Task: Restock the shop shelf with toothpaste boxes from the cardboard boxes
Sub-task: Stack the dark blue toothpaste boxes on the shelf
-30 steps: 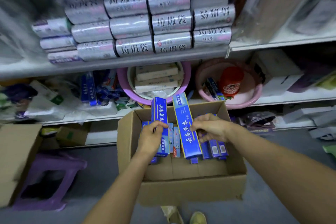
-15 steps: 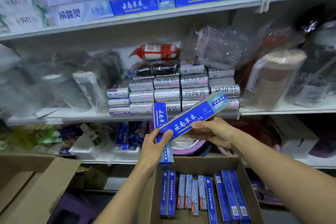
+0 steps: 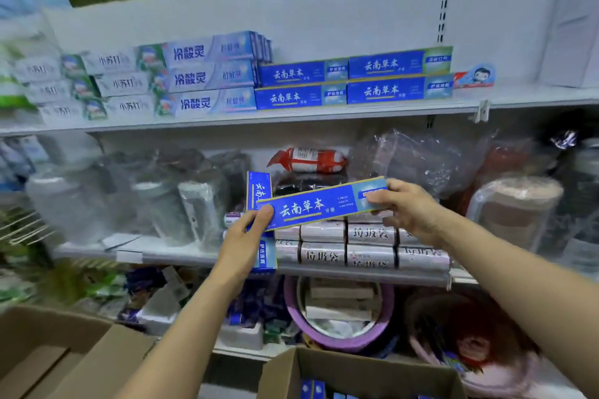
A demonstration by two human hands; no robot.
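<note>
Head view: carrying stock from cardboard box [image 3: 356, 369] toward toothpaste shelf [image 3: 291, 116]. Gripping flat toothpaste box [image 3: 321, 204] by right end with right hand [image 3: 411, 210], holding upright toothpaste box [image 3: 259, 186] in left hand [image 3: 246, 236], both mid-air below it. Probably needing raising, then laying flat atop blue stack [image 3: 353, 81].

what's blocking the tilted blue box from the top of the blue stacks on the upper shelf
Nothing visible. The tilted toothpaste box, gripped by the right hand, sits below the upper shelf; above the blue stacks only bare white back panel shows.
</note>
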